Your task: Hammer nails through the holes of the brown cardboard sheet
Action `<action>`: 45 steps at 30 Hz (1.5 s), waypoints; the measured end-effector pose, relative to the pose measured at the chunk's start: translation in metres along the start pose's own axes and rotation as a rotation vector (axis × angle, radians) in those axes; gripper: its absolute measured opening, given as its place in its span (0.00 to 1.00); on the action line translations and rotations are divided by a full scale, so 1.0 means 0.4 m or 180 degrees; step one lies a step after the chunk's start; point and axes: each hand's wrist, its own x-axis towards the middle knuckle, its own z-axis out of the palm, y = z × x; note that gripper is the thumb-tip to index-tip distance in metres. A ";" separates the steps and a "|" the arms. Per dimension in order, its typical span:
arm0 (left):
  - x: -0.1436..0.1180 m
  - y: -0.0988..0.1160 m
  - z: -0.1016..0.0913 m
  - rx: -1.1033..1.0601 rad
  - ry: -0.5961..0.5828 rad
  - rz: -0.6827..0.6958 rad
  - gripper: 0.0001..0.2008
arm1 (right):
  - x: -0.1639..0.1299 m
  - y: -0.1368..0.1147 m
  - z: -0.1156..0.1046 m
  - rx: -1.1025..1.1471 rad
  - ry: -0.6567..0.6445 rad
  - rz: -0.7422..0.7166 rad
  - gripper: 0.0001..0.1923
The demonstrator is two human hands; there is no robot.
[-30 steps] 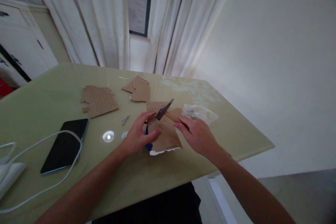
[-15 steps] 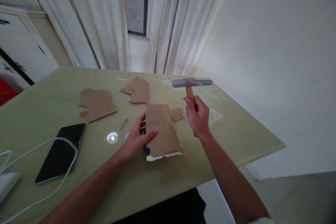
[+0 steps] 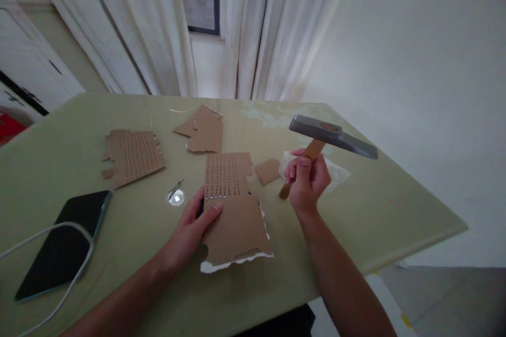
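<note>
My right hand (image 3: 308, 179) is closed round the wooden handle of a hammer (image 3: 334, 137), its grey metal head raised above the table. With thumb on top and fingers at the left edge, my left hand (image 3: 197, 216) grips a piece of cardboard (image 3: 237, 226). Rows of small holes cover the upper part of this piece, and a few shiny nail heads sit along the lowest row near my thumb. Its near edge is torn and white; something blue shows beneath. Left of it, a few loose nails (image 3: 175, 188) lie beside a bright round reflection.
Another hole-punched cardboard piece (image 3: 138, 155) lies at left, with torn scraps (image 3: 207, 131) farther back. A small cardboard bit (image 3: 268, 171) and a clear plastic bag (image 3: 336, 174) lie near the hammer. A black tablet (image 3: 65, 242) with a white cable (image 3: 75, 279) occupies the left front.
The hammer has moved right and its head has turned, now slanting down to the right. My left hand and the cardboard appear nearer, and the view has shifted slightly.
</note>
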 end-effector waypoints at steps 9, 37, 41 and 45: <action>0.024 0.006 -0.021 0.0180 0.0396 0.0441 0.33 | 0.016 0.025 -0.012 0.0001 -0.0086 0.0242 0.25; 0.137 0.093 -0.208 0.2631 0.2009 0.1516 0.17 | 0.015 0.035 -0.007 0.0377 0.0079 0.0079 0.23; 0.111 0.119 -0.123 0.1326 0.1785 0.1758 0.19 | 0.013 0.044 -0.008 0.0381 0.0053 0.0110 0.24; 0.083 0.191 -0.029 0.0999 0.0730 0.1730 0.16 | 0.010 0.047 -0.007 0.0410 0.0042 0.0138 0.23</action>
